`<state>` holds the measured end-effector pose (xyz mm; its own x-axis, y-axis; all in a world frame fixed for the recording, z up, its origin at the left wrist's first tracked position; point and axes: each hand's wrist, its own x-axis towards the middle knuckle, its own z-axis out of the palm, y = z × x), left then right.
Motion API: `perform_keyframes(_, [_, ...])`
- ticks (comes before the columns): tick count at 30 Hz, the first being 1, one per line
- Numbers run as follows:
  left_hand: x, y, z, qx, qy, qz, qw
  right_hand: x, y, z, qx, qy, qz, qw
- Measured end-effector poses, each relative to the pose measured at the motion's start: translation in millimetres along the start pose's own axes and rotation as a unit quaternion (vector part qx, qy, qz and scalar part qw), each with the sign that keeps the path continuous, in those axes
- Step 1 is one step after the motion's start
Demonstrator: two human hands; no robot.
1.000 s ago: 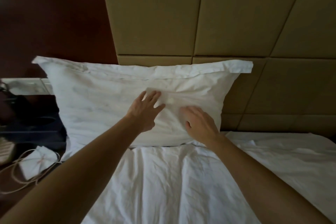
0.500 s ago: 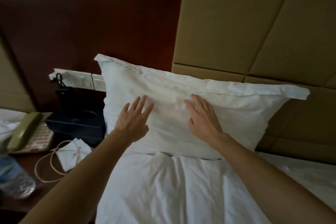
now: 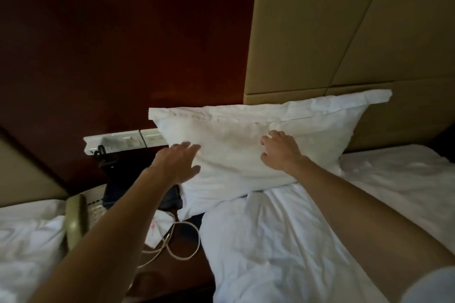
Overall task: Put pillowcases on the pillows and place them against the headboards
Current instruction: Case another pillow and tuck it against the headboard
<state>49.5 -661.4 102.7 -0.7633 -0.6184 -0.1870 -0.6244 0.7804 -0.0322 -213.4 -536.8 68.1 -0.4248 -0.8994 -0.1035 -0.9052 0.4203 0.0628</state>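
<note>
Pillow [image 3: 258, 152] now propped on headboard [image 3: 307, 32]; left hand [image 3: 177, 163] slid to edge, right hand [image 3: 280, 152] flat, fingers spread, gripping nothing; placement nearly done.

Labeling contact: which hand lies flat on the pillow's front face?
The right hand, resting on the front of the white cased pillow near its middle. The left hand sits at the pillow's left edge instead, fingers spread.

Your left hand [image 3: 178, 163] and right hand [image 3: 280, 152] are bare, forearms uncovered; a pale sleeve [image 3: 428, 285] edges your right upper arm.
</note>
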Motion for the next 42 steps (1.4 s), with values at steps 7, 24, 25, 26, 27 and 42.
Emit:
perform_keyframes(7, [-34.8,14.6,-94.9,0.058,-0.027,0.081,0.995,-98.6,1.7,-47.4,0.083,-0.060,0.084,0.991])
perform_keyframes(24, [-220.7,169.4,28.4,0.091,-0.233,0.405,0.879,-523.0,-114.9,44.5,0.332,-0.208,0.469,0.792])
perform_keyframes(25, [-238.7,170.2,45.7,0.061,-0.263,0.400,0.876,-547.7,-130.3,53.6,0.341,-0.210,0.487,0.776])
perform_keyframes(26, [-255.5,169.8,62.8,0.038,-0.291,0.394,0.871,-571.2,-146.1,60.9,0.349,-0.209,0.507,0.760])
perform_keyframes(27, [-270.8,169.0,79.7,0.026,-0.316,0.392,0.864,-593.6,-162.1,68.2,0.358,-0.208,0.528,0.742])
perform_keyframes(42, [-378.8,186.1,205.1,0.147,-0.439,0.367,0.807,-804.6,-337.8,155.0,0.542,-0.255,0.603,0.527])
